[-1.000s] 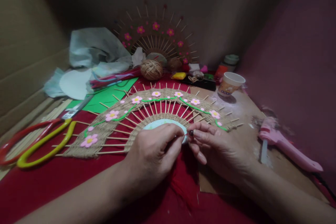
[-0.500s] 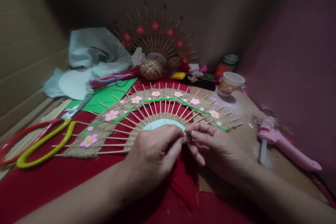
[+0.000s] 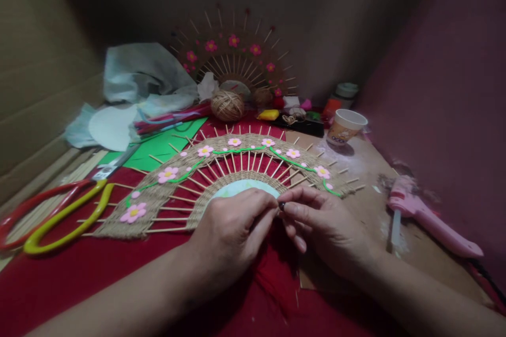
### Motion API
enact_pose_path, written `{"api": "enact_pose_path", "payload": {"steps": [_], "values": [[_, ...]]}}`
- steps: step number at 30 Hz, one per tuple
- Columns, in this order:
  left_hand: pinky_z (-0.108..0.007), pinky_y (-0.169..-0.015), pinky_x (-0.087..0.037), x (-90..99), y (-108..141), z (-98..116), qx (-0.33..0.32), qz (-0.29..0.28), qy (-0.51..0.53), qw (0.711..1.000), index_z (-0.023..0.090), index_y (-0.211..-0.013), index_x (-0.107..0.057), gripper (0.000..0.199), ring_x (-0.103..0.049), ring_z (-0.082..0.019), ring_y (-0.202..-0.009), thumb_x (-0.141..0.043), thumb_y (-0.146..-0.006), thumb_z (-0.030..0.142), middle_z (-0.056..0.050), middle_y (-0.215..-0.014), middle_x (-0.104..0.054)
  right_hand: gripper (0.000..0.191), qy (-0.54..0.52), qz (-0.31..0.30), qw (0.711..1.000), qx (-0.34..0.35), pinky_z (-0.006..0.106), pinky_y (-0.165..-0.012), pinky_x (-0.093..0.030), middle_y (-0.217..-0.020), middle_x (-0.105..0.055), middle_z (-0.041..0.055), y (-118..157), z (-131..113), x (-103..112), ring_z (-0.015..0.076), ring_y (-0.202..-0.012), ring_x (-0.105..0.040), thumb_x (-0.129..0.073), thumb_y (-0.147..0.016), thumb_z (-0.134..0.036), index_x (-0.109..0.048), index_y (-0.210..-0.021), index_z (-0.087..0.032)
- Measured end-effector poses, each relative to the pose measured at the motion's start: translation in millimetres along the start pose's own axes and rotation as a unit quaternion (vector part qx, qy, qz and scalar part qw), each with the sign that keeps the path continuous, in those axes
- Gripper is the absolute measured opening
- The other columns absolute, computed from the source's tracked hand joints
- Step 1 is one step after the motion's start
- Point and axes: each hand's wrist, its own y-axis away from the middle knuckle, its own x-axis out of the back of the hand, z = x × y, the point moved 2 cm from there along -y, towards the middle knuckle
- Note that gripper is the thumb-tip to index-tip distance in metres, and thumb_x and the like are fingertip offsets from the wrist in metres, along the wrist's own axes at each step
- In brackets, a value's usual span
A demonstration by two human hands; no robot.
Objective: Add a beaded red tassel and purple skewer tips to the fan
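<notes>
A small dark bead [image 3: 282,206] is pinched between the thumb and forefinger of my right hand [image 3: 322,218]. Against it, my left hand [image 3: 237,226] is closed, its fingertips meeting those of the right; whatever they grip is too small to make out. Red strands [image 3: 272,284] hang below both hands. Just beyond lies a woven fan [image 3: 245,142] of twine and thin sticks, decorated with pink flowers and a green vine. My left hand covers part of its pale blue centre [image 3: 245,186].
Scissors [image 3: 71,216] with red and yellow handles lie left. A pink glue gun [image 3: 430,218] and a paper cup [image 3: 346,126] are on the right. A twine ball [image 3: 227,105] sits behind the fan, and a second flowered fan [image 3: 233,55] stands at the back.
The dark bead and the right fingertips have shifted slightly left, closer to the left fingertips. The fan and the objects around it have stayed in place.
</notes>
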Motion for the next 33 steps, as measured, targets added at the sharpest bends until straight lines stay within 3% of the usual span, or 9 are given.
{"api": "enact_pose_path", "payload": {"steps": [9,15,27,33], "values": [[-0.023,-0.062,-0.045,-3.0,-1.1,-3.6,0.028,-0.028,0.004,0.999,0.016,-0.089,-0.061,0.012,-0.057,-0.011,-0.066,-0.049,-0.088,0.018,-0.002,-0.076,-0.063,0.015,0.016,0.013,0.999,0.025,0.014,-0.039,-0.042,-0.054,-0.061,-0.0009,-0.6,3.1,5.1,0.0057,-0.042,-0.052,-0.073,-0.072,-0.025,-0.067,-0.083,-0.016],[-0.020,-0.051,-0.041,-2.7,0.7,-0.9,0.035,-0.010,-0.045,0.998,0.015,-0.104,-0.053,0.018,-0.052,-0.008,-0.050,-0.052,-0.086,0.018,0.005,-0.061,-0.057,0.014,0.026,0.021,0.999,0.012,0.014,-0.040,-0.043,-0.055,-0.062,-0.0009,-0.3,4.8,6.1,0.0058,-0.041,-0.053,-0.072,-0.073,-0.025,-0.066,-0.083,-0.016],[-0.019,-0.052,-0.038,-2.4,0.9,1.7,0.053,-0.049,-0.021,0.997,0.017,-0.100,-0.049,0.013,-0.049,-0.008,-0.052,-0.047,-0.087,0.017,0.006,-0.064,-0.055,0.018,0.012,0.028,0.999,0.016,0.014,-0.039,-0.038,-0.054,-0.062,0.0003,0.9,0.8,2.0,0.0061,-0.038,-0.053,-0.073,-0.072,-0.025,-0.064,-0.081,-0.014],[-0.020,-0.054,-0.038,-2.7,-0.9,2.8,0.042,-0.045,-0.038,0.997,0.016,-0.083,-0.050,0.010,-0.050,-0.008,-0.056,-0.042,-0.089,0.013,0.003,-0.066,-0.055,0.017,0.006,0.018,1.000,0.021,0.013,-0.040,-0.039,-0.054,-0.062,0.0000,1.2,2.8,3.0,0.0060,-0.039,-0.054,-0.072,-0.073,-0.024,-0.063,-0.083,-0.014]]}}
